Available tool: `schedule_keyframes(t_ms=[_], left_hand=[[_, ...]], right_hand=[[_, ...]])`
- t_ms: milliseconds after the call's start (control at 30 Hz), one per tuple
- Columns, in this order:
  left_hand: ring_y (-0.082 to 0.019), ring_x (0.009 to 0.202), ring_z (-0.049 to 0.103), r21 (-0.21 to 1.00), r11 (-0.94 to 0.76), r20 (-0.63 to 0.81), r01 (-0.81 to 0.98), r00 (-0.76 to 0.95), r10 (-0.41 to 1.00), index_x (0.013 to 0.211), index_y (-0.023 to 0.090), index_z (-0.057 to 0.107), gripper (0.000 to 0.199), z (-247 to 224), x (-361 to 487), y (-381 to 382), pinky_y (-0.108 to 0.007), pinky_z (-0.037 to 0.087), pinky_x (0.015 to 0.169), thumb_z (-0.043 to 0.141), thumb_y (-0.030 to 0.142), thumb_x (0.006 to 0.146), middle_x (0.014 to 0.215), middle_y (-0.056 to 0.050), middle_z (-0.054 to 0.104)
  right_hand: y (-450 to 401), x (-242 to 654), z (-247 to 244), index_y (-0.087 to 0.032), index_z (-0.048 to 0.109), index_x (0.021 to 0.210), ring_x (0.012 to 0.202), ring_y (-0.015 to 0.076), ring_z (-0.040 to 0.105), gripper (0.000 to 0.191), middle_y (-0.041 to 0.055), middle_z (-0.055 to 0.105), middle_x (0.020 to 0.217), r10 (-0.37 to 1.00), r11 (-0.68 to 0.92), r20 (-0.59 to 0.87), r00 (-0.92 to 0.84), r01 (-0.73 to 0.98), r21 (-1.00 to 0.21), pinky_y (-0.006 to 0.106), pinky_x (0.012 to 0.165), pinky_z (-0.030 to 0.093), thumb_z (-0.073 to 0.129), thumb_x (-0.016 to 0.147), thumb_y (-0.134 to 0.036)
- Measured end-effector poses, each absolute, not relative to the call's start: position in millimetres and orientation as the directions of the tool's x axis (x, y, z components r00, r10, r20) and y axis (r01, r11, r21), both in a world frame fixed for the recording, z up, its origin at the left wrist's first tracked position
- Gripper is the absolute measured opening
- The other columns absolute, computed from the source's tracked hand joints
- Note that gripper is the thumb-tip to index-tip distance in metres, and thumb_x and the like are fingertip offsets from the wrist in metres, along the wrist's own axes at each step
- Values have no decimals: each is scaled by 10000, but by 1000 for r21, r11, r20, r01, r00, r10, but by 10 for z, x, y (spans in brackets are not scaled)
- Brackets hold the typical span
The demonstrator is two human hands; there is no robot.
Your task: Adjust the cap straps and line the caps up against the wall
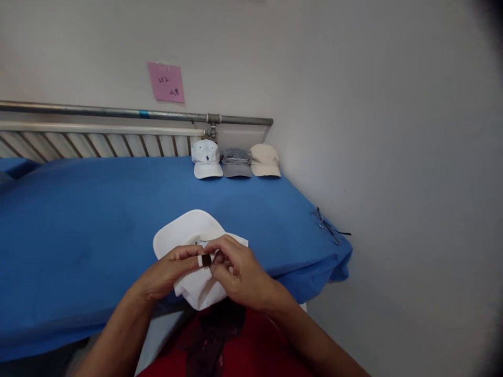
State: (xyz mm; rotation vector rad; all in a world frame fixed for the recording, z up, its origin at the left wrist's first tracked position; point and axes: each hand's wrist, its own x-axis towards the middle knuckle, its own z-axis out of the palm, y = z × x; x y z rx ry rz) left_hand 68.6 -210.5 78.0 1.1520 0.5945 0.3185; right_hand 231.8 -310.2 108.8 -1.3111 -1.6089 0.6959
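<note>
Left hand (167, 273) grasps white cap (186, 229); right hand (247, 275), at three o'clock, pinches something indistinct. Taut fabric aids precision.

Pale wall (353, 104); pink note (166, 82) taped above metal pipe (102, 110) and ribbed radiator (90, 144); blue cloth (98, 220) covers tabletop.

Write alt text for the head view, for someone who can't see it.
Two bare hands, left and right, work closely together at a white cap above a blue-covered surface. Behind it, three caps, white, gray and beige, stand in a row near a radiator; glasses lie at right.
</note>
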Motion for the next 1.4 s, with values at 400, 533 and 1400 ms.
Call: schedule_keyframes(t_ms=[400,533,1400], left_hand=[[-160,873,566,997,-1,53,-75,693,719,825,197,612,203,966,561,-2093,-254,467,778,728,362,806,925,-16,605],[-164,887,551,982,-188,111,17,752,649,718,178,598,263,1127,517,-2142,-252,453,773,654,384,871,979,-38,579],[-253,1170,541,1000,-22,8,10,724,690,646,195,628,287,1058,162,-2055,-322,424,933,694,396,840,1251,-31,650]], right_hand=[[-3110,2295,1145,-191,653,1022,763,118,571,204,13,607,891,916,363,397,-53,531,-765,250,731,471,622,831,-125],[-3117,2270,1203,-173,640,1023,851,143,587,195,36,642,914,888,415,447,-105,599,-685,269,781,476,589,847,-106],[-3116,2363,1196,-195,680,933,807,132,629,186,-10,729,872,870,392,491,-39,659,-642,293,836,354,693,770,-106]])
